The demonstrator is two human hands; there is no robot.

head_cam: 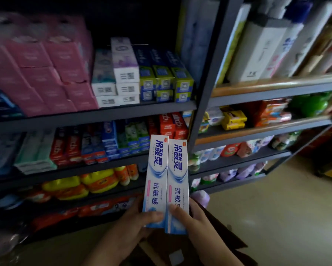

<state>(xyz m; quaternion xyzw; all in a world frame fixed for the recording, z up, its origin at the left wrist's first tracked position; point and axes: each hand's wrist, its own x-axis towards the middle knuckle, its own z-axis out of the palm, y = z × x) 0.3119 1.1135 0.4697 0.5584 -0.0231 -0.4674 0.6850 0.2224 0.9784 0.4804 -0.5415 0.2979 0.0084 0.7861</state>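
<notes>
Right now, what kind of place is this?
Probably a small shop's toiletries aisle: metal shelving stocked with toothpaste cartons and yellow bottles; left hand and right hand hold white toothpaste boxes.

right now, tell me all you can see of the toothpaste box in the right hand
The long white-and-blue cardboard toothpaste box stands nearly upright, printed face to the camera, with dark blue characters, a blue swoosh and a pink stripe. The right hand grips its lower end, thumb across the front. One long edge lies against a matching box.
</notes>
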